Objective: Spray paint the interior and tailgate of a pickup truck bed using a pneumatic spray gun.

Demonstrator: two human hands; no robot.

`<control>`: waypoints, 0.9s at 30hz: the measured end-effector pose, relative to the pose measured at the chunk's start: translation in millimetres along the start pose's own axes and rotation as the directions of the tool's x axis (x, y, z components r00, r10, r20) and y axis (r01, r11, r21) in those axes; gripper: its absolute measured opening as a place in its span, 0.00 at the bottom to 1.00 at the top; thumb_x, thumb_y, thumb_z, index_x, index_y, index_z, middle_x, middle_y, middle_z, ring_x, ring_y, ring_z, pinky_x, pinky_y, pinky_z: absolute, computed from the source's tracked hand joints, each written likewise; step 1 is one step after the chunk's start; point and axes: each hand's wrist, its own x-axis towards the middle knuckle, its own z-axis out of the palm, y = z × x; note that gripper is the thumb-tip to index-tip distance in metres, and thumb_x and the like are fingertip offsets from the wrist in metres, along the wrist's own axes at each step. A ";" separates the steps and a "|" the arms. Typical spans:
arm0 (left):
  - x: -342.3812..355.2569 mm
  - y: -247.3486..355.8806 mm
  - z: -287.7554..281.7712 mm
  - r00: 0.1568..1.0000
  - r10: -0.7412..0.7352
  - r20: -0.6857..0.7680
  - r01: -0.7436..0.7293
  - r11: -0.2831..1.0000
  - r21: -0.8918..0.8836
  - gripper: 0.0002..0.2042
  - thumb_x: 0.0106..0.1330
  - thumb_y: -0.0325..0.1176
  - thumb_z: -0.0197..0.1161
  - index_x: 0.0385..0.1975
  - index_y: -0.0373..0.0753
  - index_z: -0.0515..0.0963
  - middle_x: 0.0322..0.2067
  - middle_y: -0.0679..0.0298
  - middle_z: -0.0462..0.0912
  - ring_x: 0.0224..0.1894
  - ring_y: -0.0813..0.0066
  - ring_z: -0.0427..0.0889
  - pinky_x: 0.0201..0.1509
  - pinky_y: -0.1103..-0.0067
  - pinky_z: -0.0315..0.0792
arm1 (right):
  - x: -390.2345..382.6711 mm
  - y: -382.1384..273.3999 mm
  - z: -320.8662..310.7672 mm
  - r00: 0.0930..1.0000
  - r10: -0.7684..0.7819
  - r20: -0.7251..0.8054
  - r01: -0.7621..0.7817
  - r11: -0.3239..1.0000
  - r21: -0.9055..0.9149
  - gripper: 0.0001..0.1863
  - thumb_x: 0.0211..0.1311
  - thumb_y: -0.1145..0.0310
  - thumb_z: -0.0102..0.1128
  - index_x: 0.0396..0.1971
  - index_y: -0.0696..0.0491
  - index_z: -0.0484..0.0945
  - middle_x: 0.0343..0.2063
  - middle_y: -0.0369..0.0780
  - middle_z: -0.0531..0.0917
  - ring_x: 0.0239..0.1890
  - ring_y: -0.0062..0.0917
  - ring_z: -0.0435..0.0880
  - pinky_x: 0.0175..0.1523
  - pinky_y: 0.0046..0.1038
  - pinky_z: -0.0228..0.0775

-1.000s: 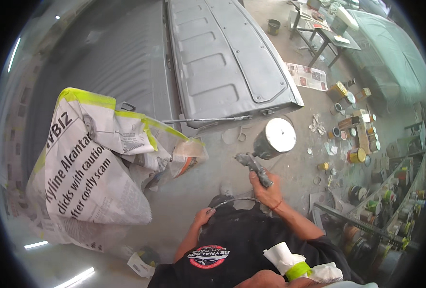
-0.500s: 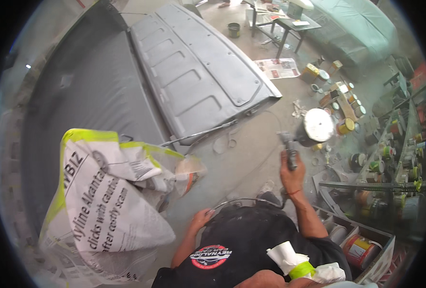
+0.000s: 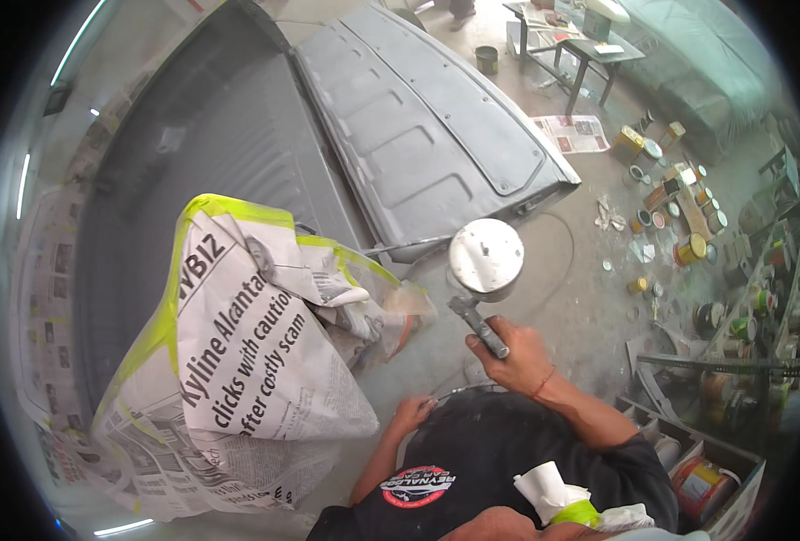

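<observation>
My right hand grips the grey handle of a spray gun, whose round cup with a spotted white lid stands beyond my fingers. The gun is held over the floor, near the corner of a grey tailgate. Low beside my dark shirt, my left hand is closed around a thin air hose. To its left hangs newspaper masking edged with yellow-green tape. Behind that spreads the grey truck bed, joined to the lowered tailgate. The gun's nozzle is hard to make out.
Paint cans stand in a group on the floor at right, near a newspaper sheet. A crowded shelf rack lines the right side. A small table and a plastic-draped shape are at the back. A hose curves across the floor.
My right hand has swung the spray gun leftward, closer to the tailgate corner and my body. The view has shifted, so the truck bed sits farther right. My left hand still holds the hose.
</observation>
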 end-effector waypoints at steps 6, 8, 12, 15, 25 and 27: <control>-12.5 -10.0 8.1 0.998 -0.019 -0.058 0.016 0.999 -0.043 0.20 0.70 0.51 0.57 0.47 0.41 0.83 0.35 0.49 0.85 0.41 0.50 0.85 0.47 0.66 0.74 | 25.9 -32.2 -16.3 0.991 -0.103 0.082 0.105 0.994 -0.019 0.16 0.61 0.58 0.66 0.32 0.58 0.81 0.21 0.52 0.81 0.25 0.49 0.82 0.30 0.40 0.72; -12.7 -2.5 7.3 0.997 0.011 -0.074 -0.023 0.985 -0.170 0.23 0.70 0.53 0.57 0.51 0.40 0.81 0.39 0.49 0.86 0.44 0.55 0.86 0.49 0.68 0.74 | 36.3 -46.3 -33.4 0.987 -0.131 0.095 0.140 0.985 -0.098 0.17 0.62 0.56 0.66 0.33 0.58 0.82 0.21 0.51 0.81 0.25 0.49 0.82 0.30 0.40 0.72; -13.3 25.6 -1.4 0.999 -0.031 -0.032 0.023 0.974 -0.225 0.26 0.69 0.55 0.57 0.53 0.38 0.80 0.42 0.49 0.86 0.45 0.59 0.86 0.51 0.70 0.74 | 91.9 -72.7 -59.2 0.960 -0.179 0.216 0.213 0.966 -0.148 0.25 0.62 0.47 0.62 0.30 0.59 0.81 0.21 0.55 0.81 0.29 0.53 0.82 0.35 0.46 0.73; -13.0 38.9 -12.4 0.995 -0.032 -0.096 0.005 0.963 -0.270 0.22 0.70 0.52 0.57 0.50 0.41 0.82 0.37 0.50 0.86 0.41 0.61 0.85 0.49 0.71 0.74 | 104.3 -78.3 -47.6 0.968 -0.185 0.169 0.211 0.965 -0.153 0.22 0.63 0.49 0.62 0.33 0.57 0.82 0.21 0.53 0.81 0.28 0.51 0.82 0.34 0.43 0.72; -27.1 21.9 -38.4 0.987 -0.140 -0.081 0.126 0.979 -0.161 0.20 0.68 0.48 0.61 0.48 0.37 0.82 0.37 0.47 0.86 0.42 0.60 0.86 0.48 0.71 0.75 | 20.8 25.9 -63.1 0.918 0.236 -0.317 -0.152 0.952 0.267 0.22 0.66 0.48 0.62 0.46 0.53 0.83 0.26 0.43 0.85 0.29 0.28 0.83 0.38 0.33 0.73; -19.8 28.0 -41.2 0.991 -0.109 -0.077 0.095 0.981 -0.169 0.21 0.68 0.48 0.61 0.48 0.37 0.82 0.37 0.47 0.86 0.42 0.60 0.86 0.48 0.71 0.75 | 14.9 51.5 -81.4 0.868 0.343 -0.359 -0.237 0.922 0.306 0.22 0.66 0.50 0.62 0.45 0.54 0.83 0.24 0.42 0.84 0.27 0.25 0.81 0.36 0.32 0.73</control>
